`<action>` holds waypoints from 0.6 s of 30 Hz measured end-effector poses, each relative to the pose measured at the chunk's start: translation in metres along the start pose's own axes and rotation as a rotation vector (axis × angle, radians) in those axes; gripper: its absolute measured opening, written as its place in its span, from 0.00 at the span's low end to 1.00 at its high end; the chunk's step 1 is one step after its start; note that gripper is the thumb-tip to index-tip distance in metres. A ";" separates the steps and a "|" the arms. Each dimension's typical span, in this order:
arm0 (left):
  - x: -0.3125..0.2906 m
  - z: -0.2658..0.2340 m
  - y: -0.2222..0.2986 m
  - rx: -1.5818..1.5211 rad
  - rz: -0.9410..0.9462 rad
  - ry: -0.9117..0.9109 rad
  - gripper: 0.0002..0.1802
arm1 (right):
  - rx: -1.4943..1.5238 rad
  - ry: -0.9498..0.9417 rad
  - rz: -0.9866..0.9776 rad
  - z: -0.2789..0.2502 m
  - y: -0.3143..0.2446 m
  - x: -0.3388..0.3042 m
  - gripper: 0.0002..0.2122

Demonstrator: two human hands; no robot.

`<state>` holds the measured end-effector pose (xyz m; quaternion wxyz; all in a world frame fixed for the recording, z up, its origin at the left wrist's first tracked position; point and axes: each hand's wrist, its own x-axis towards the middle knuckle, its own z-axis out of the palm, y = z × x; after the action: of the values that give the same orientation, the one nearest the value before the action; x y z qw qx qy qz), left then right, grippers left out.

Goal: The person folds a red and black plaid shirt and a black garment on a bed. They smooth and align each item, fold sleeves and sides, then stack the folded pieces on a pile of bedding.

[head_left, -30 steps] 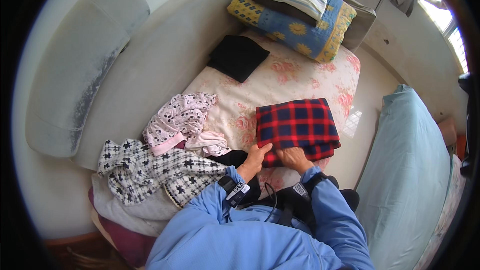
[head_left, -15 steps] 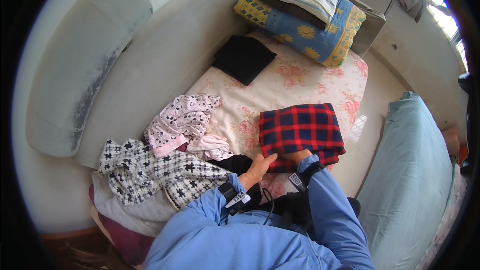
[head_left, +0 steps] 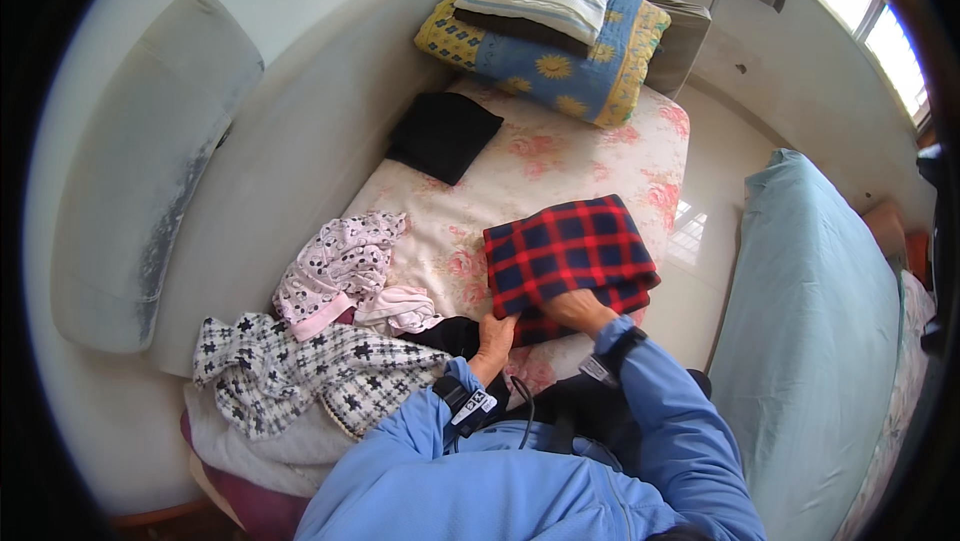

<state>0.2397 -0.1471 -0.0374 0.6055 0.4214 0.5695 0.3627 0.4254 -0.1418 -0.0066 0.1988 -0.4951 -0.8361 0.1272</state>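
Right hand [head_left: 582, 310] shifted on plaid cloth [head_left: 565, 249] — floral bed [head_left: 590, 161], shiny floor [head_left: 692, 231]

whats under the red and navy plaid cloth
The folded plaid cloth lies on the floral sheet, which shows around it. The patch directly beneath is covered, so whether anything else lies there cannot be seen.

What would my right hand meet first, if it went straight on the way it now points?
Your right hand points forward and leftward, so it would probably meet the plaid cloth first; it seems to touch its near part, though depth is unclear.
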 end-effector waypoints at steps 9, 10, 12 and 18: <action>0.003 0.016 0.000 0.156 0.292 0.159 0.24 | -0.528 0.391 0.073 -0.075 -0.020 -0.034 0.07; 0.005 0.015 -0.002 0.180 0.256 0.175 0.23 | -0.566 0.361 0.092 -0.073 -0.020 -0.028 0.09; 0.007 0.013 -0.004 0.218 0.170 0.213 0.21 | -0.528 0.320 0.110 -0.070 -0.016 -0.019 0.09; -0.014 0.001 0.002 0.489 0.288 0.198 0.21 | -0.360 0.332 -0.041 -0.072 -0.015 -0.033 0.08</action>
<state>0.2399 -0.1588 -0.0300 0.3700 0.5936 0.6306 0.3364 0.4613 -0.1770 0.0562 0.2447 -0.5195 -0.8111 -0.1108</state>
